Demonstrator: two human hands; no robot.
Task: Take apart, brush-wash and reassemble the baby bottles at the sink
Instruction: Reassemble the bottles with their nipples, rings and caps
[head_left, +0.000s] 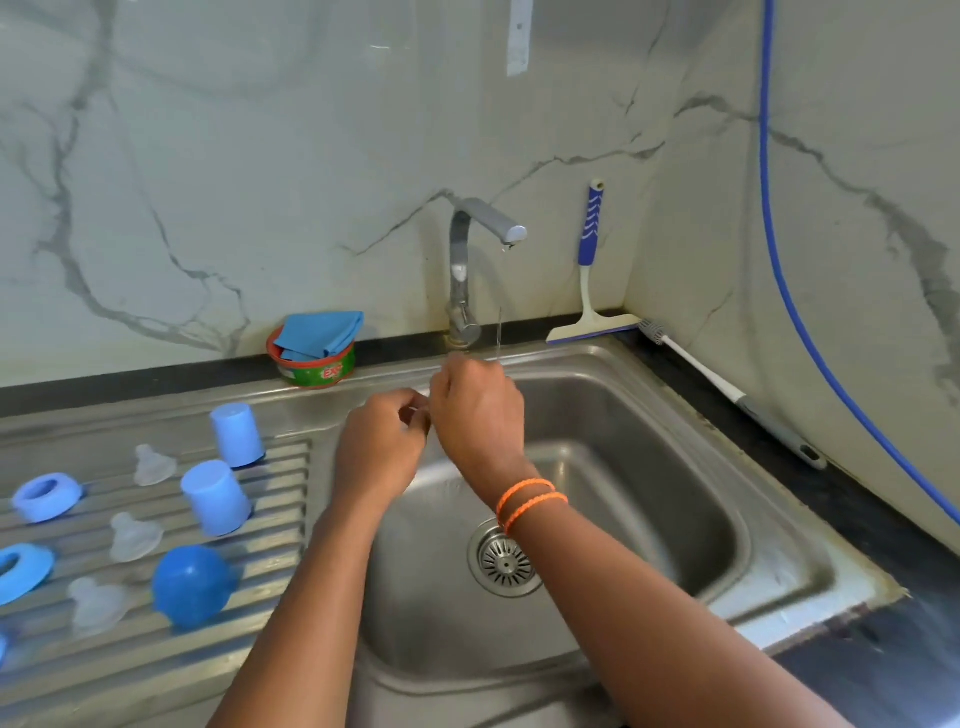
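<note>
A person's two hands met over the back left corner of the stainless-steel sink (613, 415), just below the tap (470, 244), from whose spout a thin thread of water fell. The left hand (382, 441) had its fingers curled toward the right hand (475, 410), which was likewise curled, knuckles up; something small and pale seemed to be pinched between them, but what it was, and which hand gripped it, could not be told.

The bottle parts lay apart on the ribbed draining board (156, 649), all to the left of the hands and nearer the left one: two pale blue caps (236, 434) standing mouth down, a darker blue dome cap (192, 584), two blue screw rings (47, 496) and three clear silicone teats (153, 465). No bottle body was in view.

The bottle brush (727, 392) lay on the dark counter at the far right, well apart from the hands, its long axis running from the bristle head in the wall corner down toward the front right, its handle end nearer the person. The right hand was the nearer to it, and a reach across the basin would likely be needed.

Behind the sink a round green tub (317, 371), holding a folded blue cloth (319, 332), bore red lettering that appeared to read "EXO". A blue-handled squeegee (592, 275) leaned against the marble wall.
</note>
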